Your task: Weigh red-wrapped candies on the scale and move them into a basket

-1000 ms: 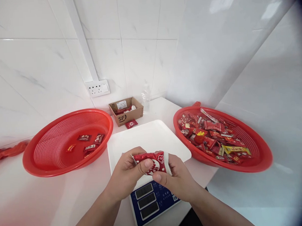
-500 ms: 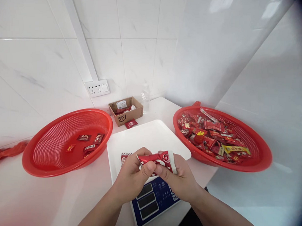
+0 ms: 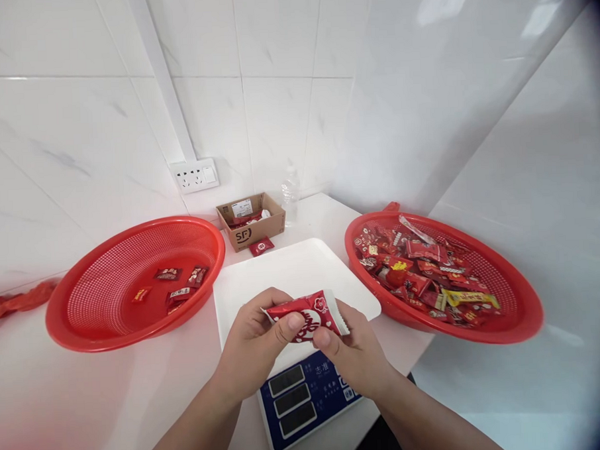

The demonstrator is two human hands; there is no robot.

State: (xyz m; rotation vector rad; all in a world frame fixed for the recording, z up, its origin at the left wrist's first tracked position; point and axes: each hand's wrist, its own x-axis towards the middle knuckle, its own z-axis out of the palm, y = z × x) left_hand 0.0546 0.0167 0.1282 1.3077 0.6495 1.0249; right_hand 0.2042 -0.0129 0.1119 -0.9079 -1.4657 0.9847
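Note:
A red snack packet with white printing, a flower outline and a pale crimped end is pinched between both my hands. My left hand grips its left end, thumb lying across the front. Closed on the right end is my right hand, its thumb at the lower edge; most fingers are hidden behind the packet. Below the hands stands a digital scale with a white pan and a blue display panel.
To the left, a red basket contains several small packets. A fuller red basket of wrapped sweets stands right. Behind the scale are an open cardboard box, a red packet beside it, and a clear bottle near the wall.
The packet has tilted and turned so more of its printed front shows, and both thumbs have moved apart. A small packet seen beside my left hand on the pan no longer shows.

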